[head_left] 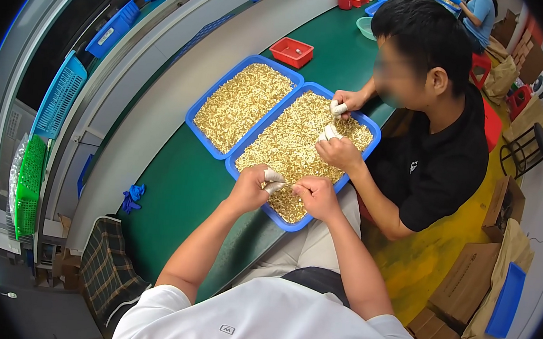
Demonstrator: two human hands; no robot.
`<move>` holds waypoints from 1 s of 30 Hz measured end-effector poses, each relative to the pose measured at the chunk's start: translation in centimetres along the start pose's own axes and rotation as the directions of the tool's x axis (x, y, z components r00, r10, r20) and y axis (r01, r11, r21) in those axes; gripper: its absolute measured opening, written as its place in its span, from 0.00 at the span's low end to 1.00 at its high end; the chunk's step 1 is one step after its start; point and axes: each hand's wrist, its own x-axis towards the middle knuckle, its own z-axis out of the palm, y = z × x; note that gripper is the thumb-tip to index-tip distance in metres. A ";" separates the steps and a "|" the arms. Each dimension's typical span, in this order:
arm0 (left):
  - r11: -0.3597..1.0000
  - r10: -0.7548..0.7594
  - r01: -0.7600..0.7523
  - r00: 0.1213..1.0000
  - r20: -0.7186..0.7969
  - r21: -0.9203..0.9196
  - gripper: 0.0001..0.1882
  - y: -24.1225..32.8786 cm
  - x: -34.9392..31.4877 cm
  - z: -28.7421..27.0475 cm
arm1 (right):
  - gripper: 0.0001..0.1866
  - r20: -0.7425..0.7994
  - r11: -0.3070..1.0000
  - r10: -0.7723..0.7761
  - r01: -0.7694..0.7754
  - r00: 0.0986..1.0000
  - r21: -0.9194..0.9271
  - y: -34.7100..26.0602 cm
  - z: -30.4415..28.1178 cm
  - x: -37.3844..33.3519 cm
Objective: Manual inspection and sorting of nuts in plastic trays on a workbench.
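Over the near end of a blue tray [309, 223] filled with small shiny gold-coloured pieces [287, 142], both my hands are held close together. White coverings wrap some fingers of my left hand [249, 188], whose fingertips are pinched together. Facing it, my right hand [318, 197] is also closed in a pinch, its fingers bare. Whatever sits between the fingertips is too small to name. A second blue tray [190, 118] with the same gold-coloured pieces [241, 105] adjoins it on the left.
A person in a black shirt [443, 165] sits at the right, both hands [342, 153] over the same tray. On the green table [169, 189] lie a red box [292, 52] and crumpled blue gloves [132, 197]. Cardboard boxes [466, 270] stand on the floor at right.
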 end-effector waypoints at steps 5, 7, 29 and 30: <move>0.887 -0.447 0.459 0.836 0.317 0.041 0.08 0.3 0.7 0.5 | 0.09 0.031 0.997 -0.050 0.052 0.998 -0.062 0.2 0.1 0.0; 0.891 -0.422 0.452 0.861 0.283 -0.048 0.08 -0.3 0.5 1.0 | 0.09 0.028 0.998 -0.030 0.031 0.999 -0.059 0.2 0.1 0.1; 0.914 -0.289 0.289 0.956 0.046 -0.286 0.05 0.2 -0.4 1.0 | 0.09 -0.018 0.997 -0.009 0.011 1.000 0.082 -0.1 -0.1 0.0; 0.913 -0.289 0.289 0.956 0.045 -0.286 0.05 0.2 -0.4 1.2 | 0.09 -0.018 0.997 -0.009 0.011 1.000 0.082 0.1 -0.1 0.1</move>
